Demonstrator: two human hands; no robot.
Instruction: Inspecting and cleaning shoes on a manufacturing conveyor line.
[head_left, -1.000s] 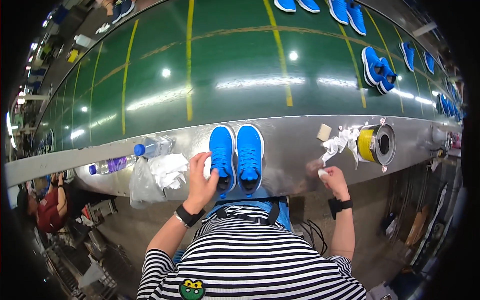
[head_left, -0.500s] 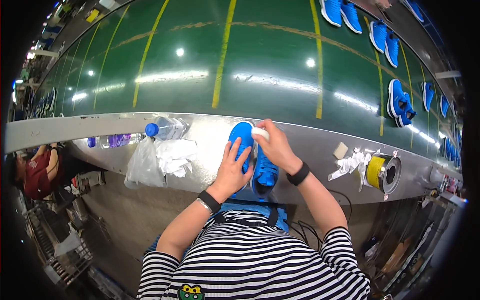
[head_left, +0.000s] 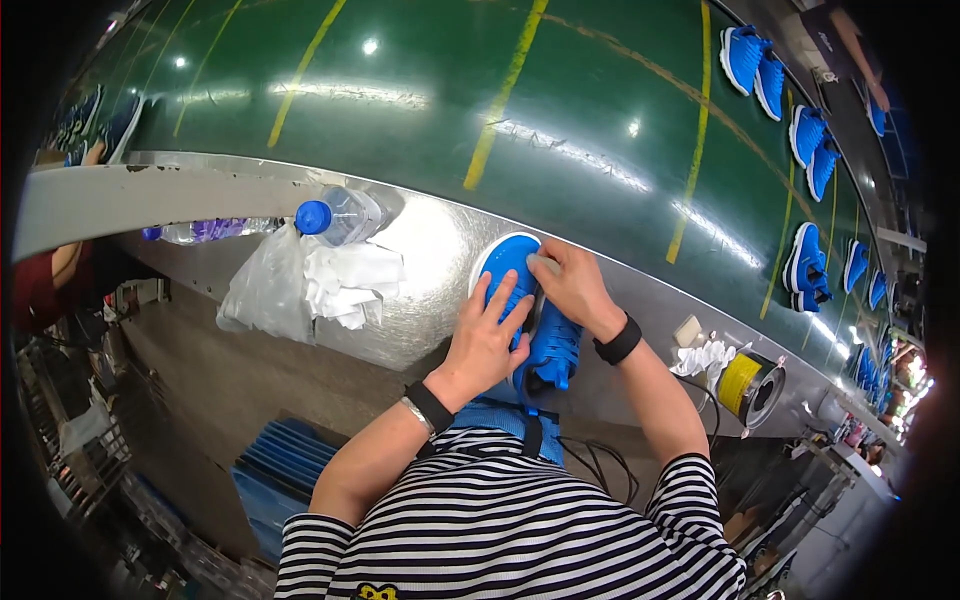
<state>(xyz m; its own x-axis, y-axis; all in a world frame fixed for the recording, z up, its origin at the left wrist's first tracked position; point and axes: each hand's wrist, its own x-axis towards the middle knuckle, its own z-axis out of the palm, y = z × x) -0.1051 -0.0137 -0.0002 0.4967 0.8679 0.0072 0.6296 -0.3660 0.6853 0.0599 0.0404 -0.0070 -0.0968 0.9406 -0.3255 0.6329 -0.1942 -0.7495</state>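
Two blue sneakers with white soles lie side by side on the metal ledge before me. My left hand [head_left: 485,335] holds the left sneaker [head_left: 513,262], fingers spread over its laces and upper. At this shoe's right toe edge, my right hand [head_left: 580,290] is closed in a pinch on a small white eraser-like block [head_left: 546,264], mostly covered by the fingers. The other sneaker [head_left: 553,345] lies under and beside my right hand, its heel toward me.
Beyond the ledge runs a green conveyor belt [head_left: 400,140] bearing blue sneakers [head_left: 755,70] at right. A water bottle [head_left: 345,215], plastic bag [head_left: 268,285] and crumpled paper [head_left: 350,280] lie left. Right are an off-white block [head_left: 688,330], more paper [head_left: 703,357] and a yellow-labelled can [head_left: 748,388].
My view has turned, so the ledge slants more. The right fingers now cover most of the white block at the sneaker's toe edge. My left hand keeps its hold on the shoe.
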